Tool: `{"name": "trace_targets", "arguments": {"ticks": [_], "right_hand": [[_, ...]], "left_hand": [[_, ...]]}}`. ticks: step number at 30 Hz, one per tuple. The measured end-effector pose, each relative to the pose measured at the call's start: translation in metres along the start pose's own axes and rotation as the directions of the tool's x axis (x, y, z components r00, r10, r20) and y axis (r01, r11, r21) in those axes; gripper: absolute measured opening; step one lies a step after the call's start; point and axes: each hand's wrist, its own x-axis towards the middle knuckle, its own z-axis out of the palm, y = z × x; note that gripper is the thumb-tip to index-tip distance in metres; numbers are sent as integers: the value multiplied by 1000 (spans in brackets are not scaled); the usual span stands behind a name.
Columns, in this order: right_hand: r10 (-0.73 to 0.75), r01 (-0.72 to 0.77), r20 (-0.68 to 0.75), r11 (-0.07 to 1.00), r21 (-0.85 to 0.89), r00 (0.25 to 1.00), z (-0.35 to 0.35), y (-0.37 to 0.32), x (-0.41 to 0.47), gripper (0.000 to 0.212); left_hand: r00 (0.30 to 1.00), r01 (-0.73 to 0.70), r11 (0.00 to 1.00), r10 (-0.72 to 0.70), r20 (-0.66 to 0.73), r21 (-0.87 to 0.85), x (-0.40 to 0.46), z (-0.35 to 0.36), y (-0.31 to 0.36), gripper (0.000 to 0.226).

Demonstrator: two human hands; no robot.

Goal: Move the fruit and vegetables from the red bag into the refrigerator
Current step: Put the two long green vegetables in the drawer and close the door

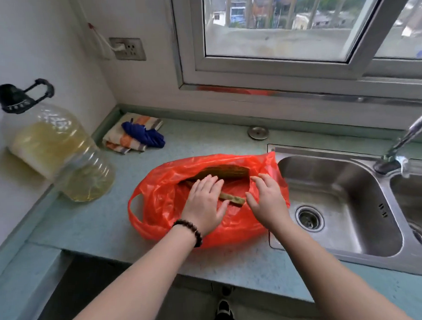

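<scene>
— So, where do we have the thin red plastic bag [158,200] now?

— We have it lying on the pale green speckled countertop [92,223], just beside the left basin of the stainless steel double sink [336,203]. Its mouth is open toward us, and its two loop handles point to the left.

— And what do our hands do?

— Our left hand [204,203], with a dark beaded bracelet [189,231] on the wrist, is inside the mouth of the bag. Its fingers are straight and lie flat on a long brownish-green vegetable [233,198]; they do not curl around it. Our right hand [266,198] is at the right edge of the bag. Its fingers are spread and bent a little, touching the plastic, and we cannot see that they pinch anything.

— What else is in the bag?

— Behind our left hand we see a bigger green-brown vegetable [227,172] with a rough skin. What kind it is, we cannot tell.

— And around the bag?

— At the left stands a large clear plastic bottle of yellow oil [61,150] with a black cap. Behind the bag lies a folded striped cloth [130,136] with a blue object [144,135] on it. A metal tap [405,138] reaches over the sink, under the window [296,32].
</scene>
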Motion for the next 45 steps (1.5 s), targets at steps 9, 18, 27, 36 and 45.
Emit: {"name": "trace_targets", "arguments": {"ticks": [9,18,27,36,45], "right_hand": [[11,47,275,978,-206,961,36,48,86,79],[122,27,401,937,-348,908,33,102,120,78],[206,-142,282,963,-230,937,13,144,111,51],[-135,203,269,949,-241,954,46,100,114,64],[27,104,367,938,-331,930,60,124,108,78]], "left_hand": [[939,-238,938,155,308,253,120,50,-7,74],[855,-328,902,157,494,282,158,84,-48,89],[890,-277,935,163,426,222,180,88,-63,82],[877,-441,884,388,283,154,175,104,-39,62],[939,-197,962,131,318,187,181,106,-43,73]]}}
